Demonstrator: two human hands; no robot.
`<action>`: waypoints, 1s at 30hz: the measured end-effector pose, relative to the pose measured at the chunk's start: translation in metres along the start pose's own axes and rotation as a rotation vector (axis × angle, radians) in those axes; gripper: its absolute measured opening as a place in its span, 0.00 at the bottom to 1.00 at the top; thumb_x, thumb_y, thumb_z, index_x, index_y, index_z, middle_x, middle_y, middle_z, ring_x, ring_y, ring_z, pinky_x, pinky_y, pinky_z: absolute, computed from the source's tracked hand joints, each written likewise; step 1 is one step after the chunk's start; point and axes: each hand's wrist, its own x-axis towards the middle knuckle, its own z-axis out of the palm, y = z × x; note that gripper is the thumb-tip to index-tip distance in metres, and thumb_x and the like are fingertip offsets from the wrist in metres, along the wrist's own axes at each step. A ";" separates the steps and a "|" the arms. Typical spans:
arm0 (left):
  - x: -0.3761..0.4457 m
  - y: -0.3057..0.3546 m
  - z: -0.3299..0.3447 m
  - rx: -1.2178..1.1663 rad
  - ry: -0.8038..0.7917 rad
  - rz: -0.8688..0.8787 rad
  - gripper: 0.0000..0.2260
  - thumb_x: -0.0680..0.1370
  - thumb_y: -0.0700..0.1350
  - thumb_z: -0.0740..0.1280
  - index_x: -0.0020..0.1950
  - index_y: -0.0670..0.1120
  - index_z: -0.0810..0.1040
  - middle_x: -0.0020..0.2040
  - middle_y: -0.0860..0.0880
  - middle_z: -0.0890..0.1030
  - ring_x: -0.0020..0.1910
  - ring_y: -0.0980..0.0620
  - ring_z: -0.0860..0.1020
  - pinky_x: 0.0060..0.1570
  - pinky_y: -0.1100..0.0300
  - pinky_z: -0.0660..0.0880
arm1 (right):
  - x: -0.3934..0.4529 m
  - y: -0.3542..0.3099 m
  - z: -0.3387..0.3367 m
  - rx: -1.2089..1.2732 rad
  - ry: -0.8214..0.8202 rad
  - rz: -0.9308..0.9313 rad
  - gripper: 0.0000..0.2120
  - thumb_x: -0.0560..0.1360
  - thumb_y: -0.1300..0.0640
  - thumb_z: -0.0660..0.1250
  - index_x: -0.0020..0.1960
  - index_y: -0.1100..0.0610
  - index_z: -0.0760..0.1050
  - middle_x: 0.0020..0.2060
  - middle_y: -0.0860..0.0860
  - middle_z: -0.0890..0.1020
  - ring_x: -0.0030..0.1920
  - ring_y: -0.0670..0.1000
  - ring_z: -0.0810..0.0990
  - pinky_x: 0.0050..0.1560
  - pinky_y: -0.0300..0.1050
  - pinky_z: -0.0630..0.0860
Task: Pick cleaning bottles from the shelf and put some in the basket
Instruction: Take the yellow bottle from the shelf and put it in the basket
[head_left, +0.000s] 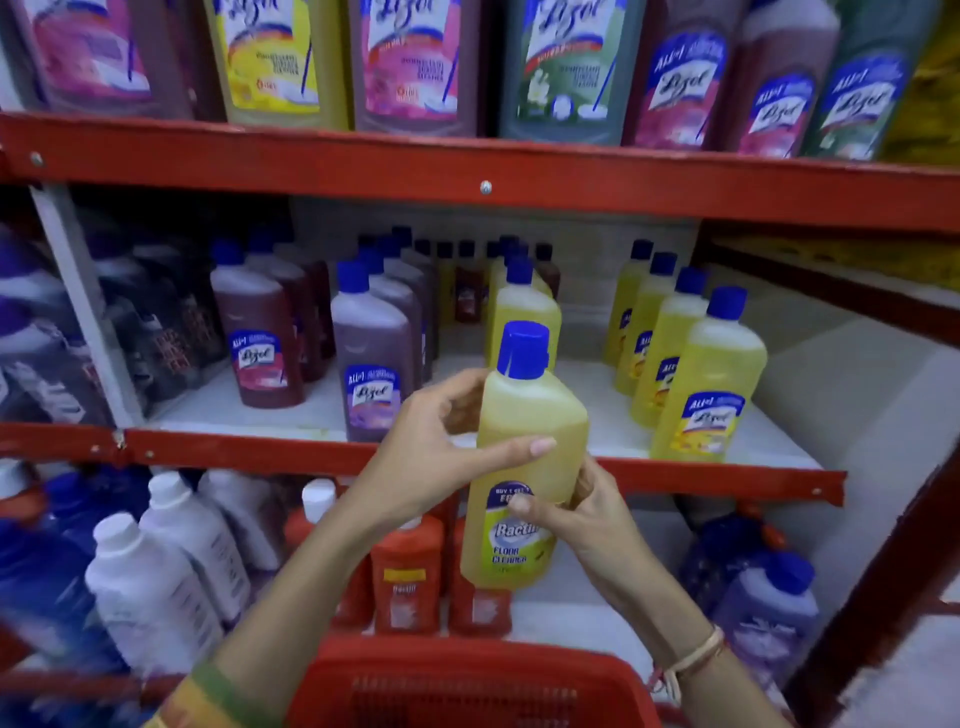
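A yellow floor cleaner bottle (524, 457) with a blue cap is held upright in front of the middle shelf. My left hand (431, 452) wraps its upper body from the left, thumb across the front. My right hand (582, 525) grips its lower body from the right, thumb over the label. Below them, at the bottom edge, is the red basket (467, 680); its inside is mostly out of view. The middle shelf (291, 410) carries yellow bottles (706, 384), purple bottles (371, 364) and maroon bottles (257, 332).
Red shelf rails (467, 171) run across the view. The top shelf holds large cleaner bottles (410, 62). On the bottom shelf stand white bottles (156, 571), orange bottles (405, 571) and lavender bottles (769, 613). A dark red upright (883, 571) frames the right side.
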 end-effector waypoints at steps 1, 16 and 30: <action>-0.004 -0.006 0.004 -0.023 0.014 -0.034 0.19 0.67 0.41 0.78 0.56 0.45 0.79 0.51 0.49 0.85 0.52 0.51 0.82 0.54 0.52 0.78 | -0.004 0.008 0.000 -0.019 0.003 0.014 0.27 0.62 0.65 0.78 0.59 0.53 0.75 0.49 0.50 0.87 0.49 0.49 0.85 0.44 0.39 0.81; -0.137 -0.161 0.066 -0.150 -0.042 -0.610 0.24 0.58 0.30 0.80 0.51 0.42 0.83 0.48 0.45 0.86 0.44 0.51 0.82 0.48 0.56 0.80 | -0.108 0.186 -0.033 -0.387 0.000 0.452 0.32 0.64 0.63 0.78 0.65 0.54 0.71 0.58 0.53 0.81 0.57 0.49 0.78 0.60 0.51 0.75; -0.251 -0.242 0.127 -0.074 -0.022 -1.016 0.34 0.47 0.43 0.83 0.52 0.42 0.82 0.41 0.55 0.84 0.46 0.52 0.80 0.45 0.66 0.77 | -0.184 0.273 -0.025 -0.751 -0.062 0.796 0.25 0.62 0.54 0.79 0.57 0.58 0.78 0.51 0.57 0.86 0.50 0.51 0.82 0.48 0.42 0.73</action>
